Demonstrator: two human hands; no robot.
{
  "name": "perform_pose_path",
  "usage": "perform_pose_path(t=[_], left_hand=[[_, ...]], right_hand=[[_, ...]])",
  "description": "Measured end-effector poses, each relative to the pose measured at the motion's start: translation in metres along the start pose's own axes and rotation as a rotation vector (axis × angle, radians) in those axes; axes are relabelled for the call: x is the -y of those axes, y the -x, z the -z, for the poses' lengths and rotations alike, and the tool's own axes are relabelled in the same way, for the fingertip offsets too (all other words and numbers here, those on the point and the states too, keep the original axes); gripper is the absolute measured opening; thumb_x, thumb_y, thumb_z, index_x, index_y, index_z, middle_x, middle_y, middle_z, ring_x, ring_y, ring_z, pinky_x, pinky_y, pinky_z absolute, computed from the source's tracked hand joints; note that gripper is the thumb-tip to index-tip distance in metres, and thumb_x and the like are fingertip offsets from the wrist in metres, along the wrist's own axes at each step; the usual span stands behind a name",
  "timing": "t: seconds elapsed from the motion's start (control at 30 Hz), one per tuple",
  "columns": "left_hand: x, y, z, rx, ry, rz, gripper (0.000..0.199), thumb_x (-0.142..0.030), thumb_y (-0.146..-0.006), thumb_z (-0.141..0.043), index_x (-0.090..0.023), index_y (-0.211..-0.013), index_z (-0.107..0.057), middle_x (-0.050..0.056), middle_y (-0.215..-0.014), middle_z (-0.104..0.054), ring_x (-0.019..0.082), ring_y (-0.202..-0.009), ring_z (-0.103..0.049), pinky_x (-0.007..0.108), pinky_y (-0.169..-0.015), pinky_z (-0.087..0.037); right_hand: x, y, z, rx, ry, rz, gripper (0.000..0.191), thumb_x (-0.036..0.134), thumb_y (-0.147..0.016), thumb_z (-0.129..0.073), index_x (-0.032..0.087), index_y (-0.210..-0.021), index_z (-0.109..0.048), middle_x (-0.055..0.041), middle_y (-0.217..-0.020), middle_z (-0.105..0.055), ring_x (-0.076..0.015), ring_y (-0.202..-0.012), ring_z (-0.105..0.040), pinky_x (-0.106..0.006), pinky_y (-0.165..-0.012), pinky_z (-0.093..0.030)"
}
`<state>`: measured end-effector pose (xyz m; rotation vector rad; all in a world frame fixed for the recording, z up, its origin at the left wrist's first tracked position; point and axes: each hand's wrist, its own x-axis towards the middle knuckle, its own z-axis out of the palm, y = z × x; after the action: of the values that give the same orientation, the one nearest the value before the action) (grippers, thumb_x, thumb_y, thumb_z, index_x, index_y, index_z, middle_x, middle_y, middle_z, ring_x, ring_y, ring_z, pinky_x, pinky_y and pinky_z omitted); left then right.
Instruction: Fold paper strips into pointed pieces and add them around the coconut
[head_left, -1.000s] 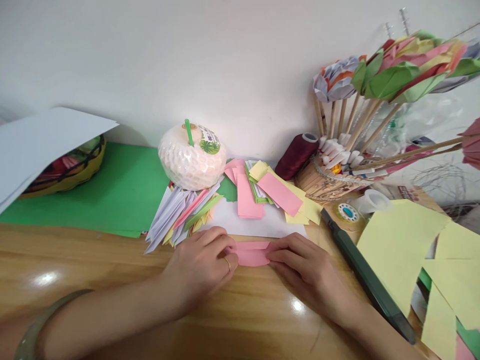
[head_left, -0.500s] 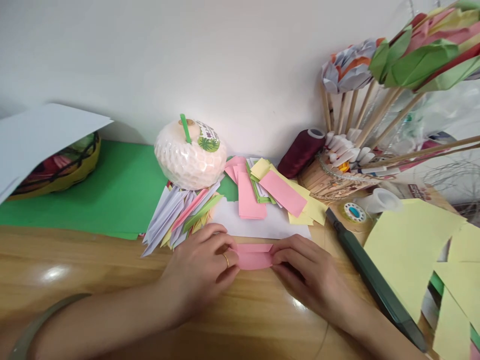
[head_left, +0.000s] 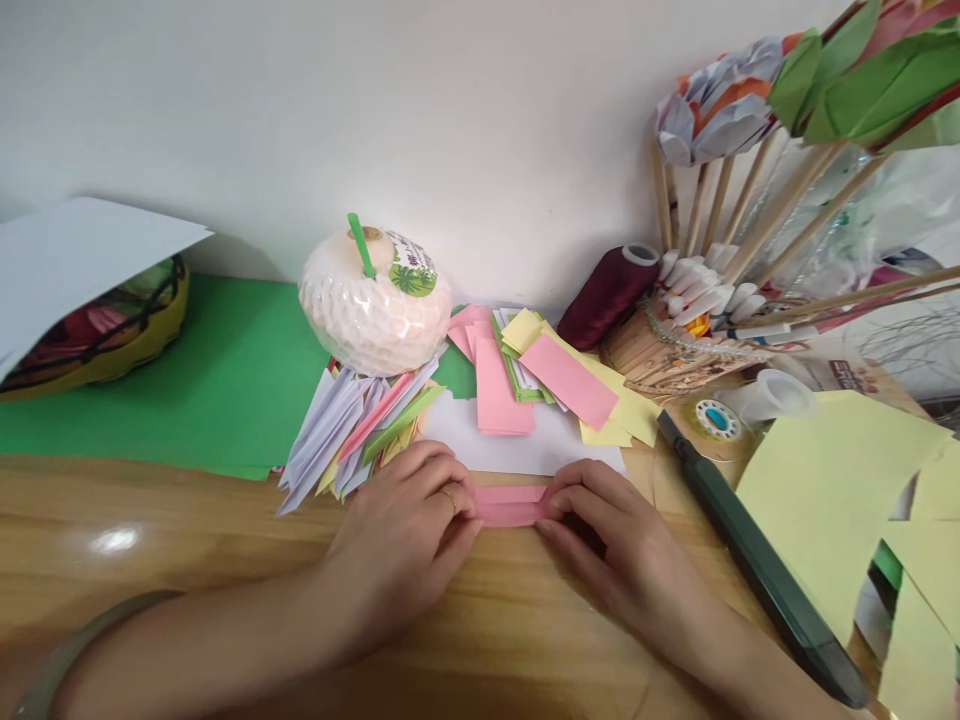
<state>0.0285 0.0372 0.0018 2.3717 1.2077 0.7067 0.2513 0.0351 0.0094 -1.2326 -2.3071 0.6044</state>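
Observation:
A small pink paper strip (head_left: 510, 508) lies lengthwise between my hands, with a fold along it. My left hand (head_left: 412, 535), with a ring on one finger, pinches its left end. Its right end is pinched by my right hand (head_left: 611, 530). Just beyond the strip is a white sheet (head_left: 457, 440), with pink slips (head_left: 504, 390), yellow slips (head_left: 634, 415) and green-edged ones on and behind it. Folded white, pink, green and yellow papers (head_left: 330, 430) are bunched beyond my left hand.
A wrapped coconut (head_left: 375, 310) stands on green paper (head_left: 232, 380). At the right are a dark cutter (head_left: 757, 550), yellow sheets (head_left: 840, 480), a maroon thread spool (head_left: 607, 295) and a wooden basket (head_left: 667, 350) of sticks. A bowl (head_left: 150, 340) sits far left.
The pink strip's near edge has been folded further up, so the strip looks narrower. Both hands keep their hold on its ends. The view has shifted slightly.

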Motion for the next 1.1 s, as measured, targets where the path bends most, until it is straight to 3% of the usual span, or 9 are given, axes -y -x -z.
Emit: perform_pose_path(t=[0.2, 0.6, 0.83, 1.1], left_hand=[[0.001, -0.002, -0.001, 0.030, -0.005, 0.018, 0.015, -0.016, -0.088, -0.049, -0.016, -0.076, -0.058, 0.004, -0.083, -0.060, 0.022, -0.090, -0.050, 0.038, -0.077, -0.045], [-0.001, -0.008, -0.001, 0.027, -0.070, 0.033, 0.015, -0.014, -0.083, -0.048, -0.017, -0.071, -0.055, 0.005, -0.078, -0.059, 0.023, -0.089, -0.049, 0.039, -0.076, -0.046], [-0.003, -0.009, -0.002, 0.093, -0.146, 0.063, 0.014, -0.013, -0.082, -0.048, -0.017, -0.069, -0.049, 0.006, -0.080, -0.054, 0.025, -0.090, -0.047, 0.042, -0.074, -0.044], [-0.002, -0.008, -0.001, 0.112, -0.063, 0.040, 0.014, -0.008, -0.083, -0.040, -0.016, -0.080, -0.050, 0.006, -0.084, -0.051, 0.024, -0.088, -0.042, 0.044, -0.075, -0.042]], right_hand=[[0.001, -0.004, -0.001, 0.017, -0.013, -0.034, 0.017, 0.018, -0.092, -0.044, 0.020, -0.077, -0.053, -0.0054, -0.083, -0.055, -0.0182, -0.075, -0.054, -0.032, -0.066, -0.049], [0.001, -0.003, -0.010, -0.065, 0.082, -0.092, 0.019, 0.020, -0.088, -0.047, 0.020, -0.071, -0.053, -0.0042, -0.074, -0.053, -0.0171, -0.064, -0.053, -0.029, -0.057, -0.046], [0.002, -0.002, -0.005, -0.019, 0.217, -0.128, 0.016, 0.024, -0.087, -0.053, 0.020, -0.072, -0.053, -0.0027, -0.075, -0.054, -0.0174, -0.064, -0.052, -0.030, -0.056, -0.042], [0.000, -0.003, -0.004, 0.012, 0.149, -0.181, 0.010, 0.021, -0.086, -0.057, 0.021, -0.077, -0.052, -0.0010, -0.078, -0.056, -0.0166, -0.067, -0.053, -0.028, -0.059, -0.041]])
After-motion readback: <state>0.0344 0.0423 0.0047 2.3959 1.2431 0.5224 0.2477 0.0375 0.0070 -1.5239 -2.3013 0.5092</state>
